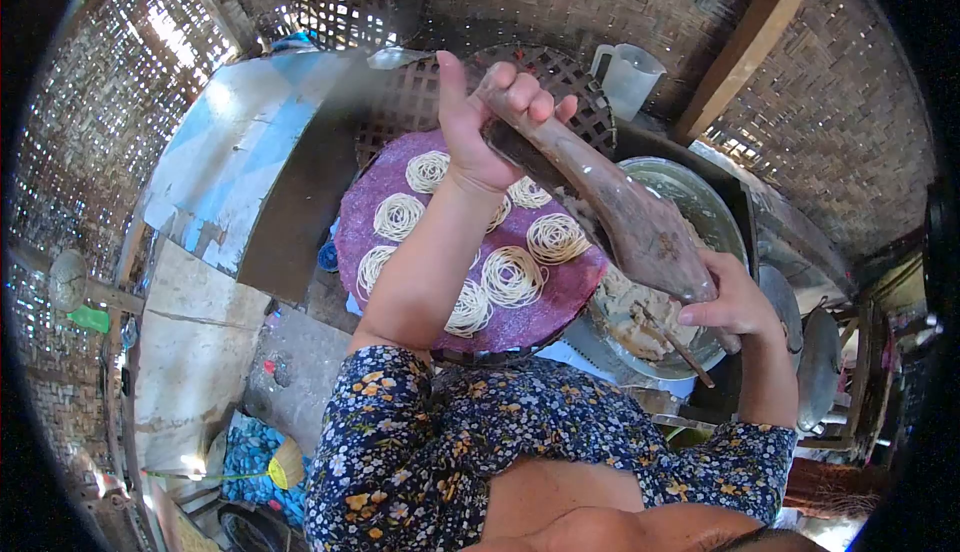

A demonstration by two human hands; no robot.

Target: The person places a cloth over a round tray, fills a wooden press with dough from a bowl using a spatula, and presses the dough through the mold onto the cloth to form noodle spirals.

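My left hand (490, 122) is closed round the upper end of a long, worn wooden press (640, 222), thumb sticking up. Round the press's lower, wider end wraps my right hand (735, 297). The press slants down to the right, over the edge of a large metal basin (735, 207). Pale, sticky dough (630, 317) lies in that basin, with a thin wooden stick (680, 347) leaning in it. Left of the basin, partly hidden behind my left forearm, is a round purple sheet (440, 167) bearing several coiled noodle nests (513, 277).
Behind the sheet rests a woven round tray (570, 77), and a translucent plastic jug (630, 80) stands near the wall. A blue-and-white checked panel (225, 142) is at the left. Dark pot lids (820, 362) hang at the right. A wooden post (755, 42) slants down behind the basin.
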